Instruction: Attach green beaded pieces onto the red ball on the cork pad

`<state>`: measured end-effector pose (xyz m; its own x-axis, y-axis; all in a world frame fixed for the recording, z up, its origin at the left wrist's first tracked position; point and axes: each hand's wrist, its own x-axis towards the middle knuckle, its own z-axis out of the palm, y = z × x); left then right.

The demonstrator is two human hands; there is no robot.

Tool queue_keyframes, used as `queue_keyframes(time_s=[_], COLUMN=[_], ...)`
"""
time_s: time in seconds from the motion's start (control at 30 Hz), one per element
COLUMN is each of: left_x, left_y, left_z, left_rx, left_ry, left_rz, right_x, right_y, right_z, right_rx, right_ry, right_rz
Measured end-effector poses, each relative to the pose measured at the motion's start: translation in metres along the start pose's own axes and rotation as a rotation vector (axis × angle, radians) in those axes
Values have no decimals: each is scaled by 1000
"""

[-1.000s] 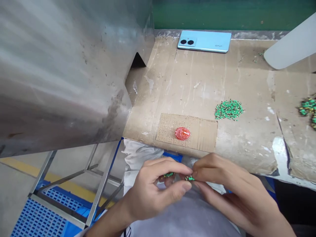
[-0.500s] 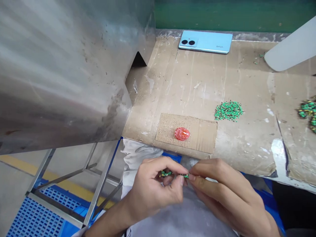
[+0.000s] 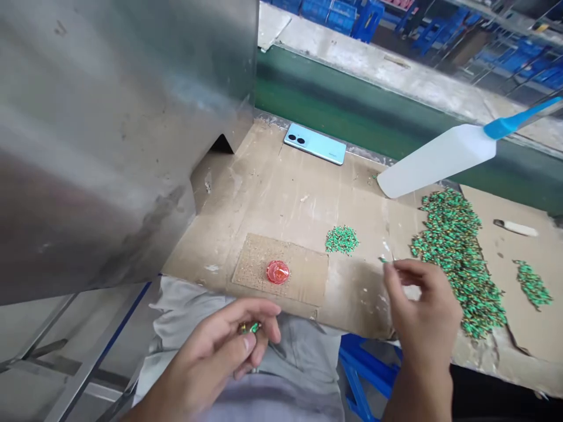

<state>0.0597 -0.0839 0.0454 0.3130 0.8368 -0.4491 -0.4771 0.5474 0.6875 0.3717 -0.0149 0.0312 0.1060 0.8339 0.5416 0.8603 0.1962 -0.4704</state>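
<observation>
My left hand [image 3: 229, 346] is in front of the bench edge, its fingers curled around a few small green pieces with gold-coloured ends [image 3: 250, 327]. To the right, over the bench, my right hand [image 3: 422, 299] has thumb and forefinger pinched together at one small green piece [image 3: 382, 259]. Between the hands, a shiny red round thing [image 3: 277, 272] sits on a cardboard strip [image 3: 310, 278]. Behind the strip lies a small pile of green pieces [image 3: 342, 240]. A far larger heap of green-and-gold pieces [image 3: 457, 258] spreads beside my right hand.
A metal housing [image 3: 109, 140] walls off the left. A light-blue phone [image 3: 315, 144] lies at the back, near a tilted white bottle with a blue nozzle [image 3: 440, 161]. Far right are a white-handled tool [image 3: 516, 227] and another small green pile [image 3: 533, 285].
My hands, together at the bench edge before, have parted. The right moved out over the bench towards the large heap; the left kept its green pieces. The head view has swung right and up.
</observation>
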Motion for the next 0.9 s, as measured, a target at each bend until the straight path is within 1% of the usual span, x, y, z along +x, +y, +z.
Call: queue_keyframes(time_s=[0.03,0.1,0.13,0.17,0.27,0.33,0.4,0.5,0.6,0.67,0.77,0.9], left_x=[1,2,3,3,2,1,0,-2,-3,-3,-1,2], left_y=[2,4,4,5,4,4,5,7,10,12,14,12], left_z=[-2,-5,-6,-7,-7,-7,-8,-10,-10,-10,-9,-9], left_rx=[-31,-38,-29,-20,-24,-44,-73,-103,-108,-119,-143,-158], left_ry=[-18,-8,7,19,1,-19,-22,35,95,103,66,-8], left_rz=[5,31,45,55,58,30,-2,-58,-82,-80,-80,-131], right_x=[2,2,0,-3,-11,-13,-12,-7,-2,0,0,0], right_y=[10,17,16,12,-5,-13,-16,-15,-15,-14,-13,-12], right_z=[-1,2,4,8,21,29,32,33,33,34,37,39], right_rx=[-57,-114,-115,-102,-46,-40,-53,-72,-88,-99,-104,-102], right_ry=[48,67,40,-14,-198,-241,-233,-251,-270,-268,-262,-255], right_rz=[22,46,42,32,1,17,54,102,109,104,109,137])
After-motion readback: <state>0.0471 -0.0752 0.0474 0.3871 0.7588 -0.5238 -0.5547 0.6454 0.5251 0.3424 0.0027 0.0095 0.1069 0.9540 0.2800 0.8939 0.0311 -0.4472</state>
